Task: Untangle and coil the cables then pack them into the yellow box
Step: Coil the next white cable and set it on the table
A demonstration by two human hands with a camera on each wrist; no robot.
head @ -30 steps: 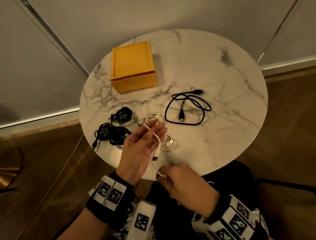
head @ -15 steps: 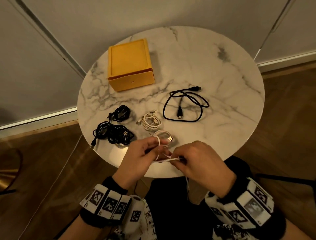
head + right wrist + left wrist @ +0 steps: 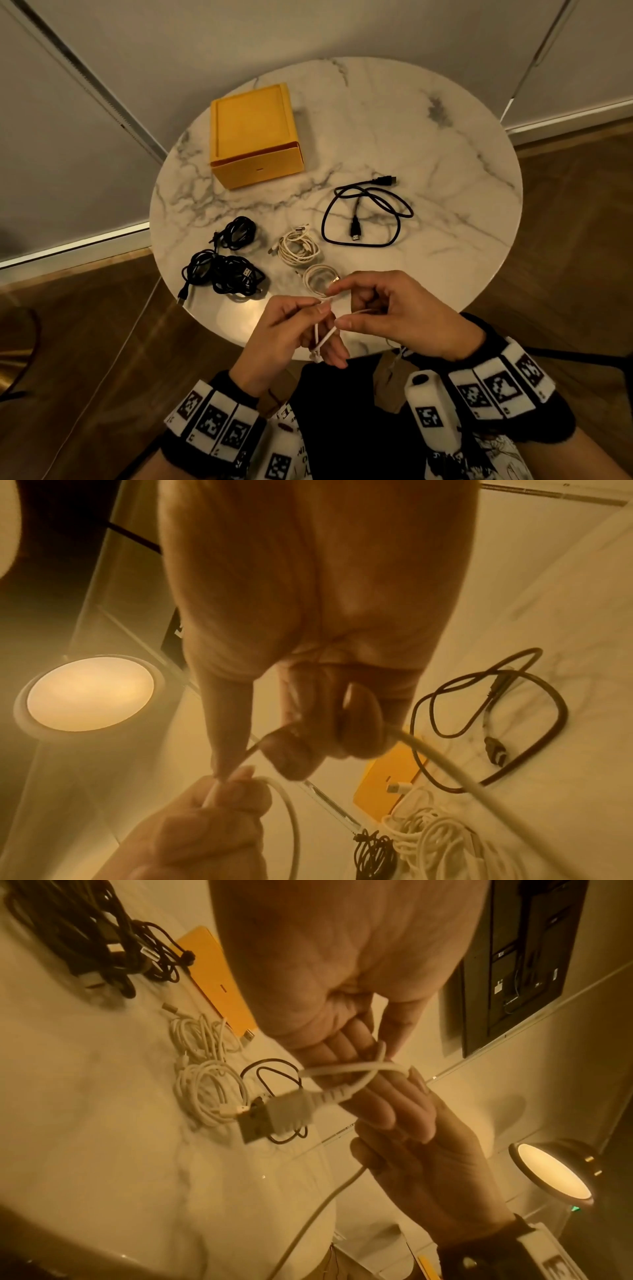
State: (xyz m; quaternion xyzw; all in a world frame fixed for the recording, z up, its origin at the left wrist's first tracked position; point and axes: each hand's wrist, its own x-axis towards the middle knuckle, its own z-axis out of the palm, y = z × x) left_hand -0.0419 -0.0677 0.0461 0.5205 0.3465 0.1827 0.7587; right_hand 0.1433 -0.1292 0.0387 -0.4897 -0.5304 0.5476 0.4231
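Nearest the camera, above the front edge of the round marble worktop (image 3: 428, 164), both hands work one white USB cable (image 3: 324, 337). The left hand (image 3: 291, 339) has its fingers curled round a small loop of it, thumb and forefinger pinching the strand; in the left wrist view the cable crosses itself over the fingers (image 3: 383, 1104) and its white plug (image 3: 287, 1114) hangs just below them. The right hand (image 3: 400, 318) pinches the same cable between thumb and curled fingers, and the free length trails down from it past the worktop's edge.

Just beyond the hands lies a small coiled white cable (image 3: 320, 279), and just behind that a second, cream-coloured coil (image 3: 297, 247). To their left sit two bundles of black cable: a large tangled one (image 3: 222, 274) near the edge with a plug hanging over it, and a smaller one (image 3: 237, 232) behind it. To the right of the white coils a black cable (image 3: 368, 212) lies loosely looped, both plugs showing.

Farthest back, left of centre, stands the yellow box (image 3: 255, 135), closed and apart from all the cables.
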